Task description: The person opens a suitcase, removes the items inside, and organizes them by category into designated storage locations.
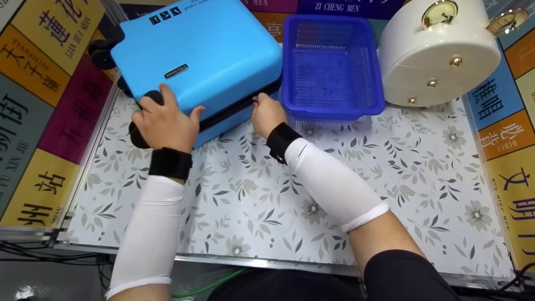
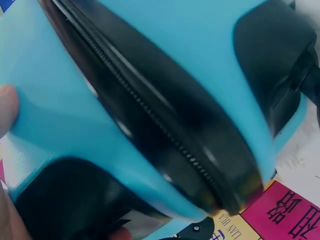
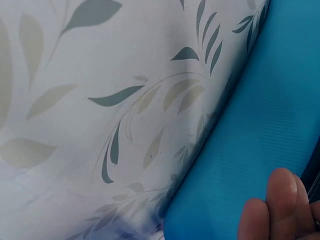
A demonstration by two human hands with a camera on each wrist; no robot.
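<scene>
Suitcase [image 1: 196,58], a small sky-blue hard-shell one, is laid flat at the far left of the leaf-patterned table [image 1: 376,175], just beside a blue perforated basket [image 1: 332,67]. The left hand [image 1: 165,121] is spread over the near-left corner by a black wheel [image 1: 138,136], fingers curved on the shell. The right hand [image 1: 265,113] is closed around what seems to be the zipper pull [image 1: 254,99] on the black seam. The shell is judged stiff, smooth and fairly light; corners and the pull offer the surest hold. The zipper teeth [image 2: 150,112] are shown only by the left wrist view; the right wrist view shows only fingertips [image 3: 280,205] against blue shell. A cream round case [image 1: 434,54] stands further right.
</scene>
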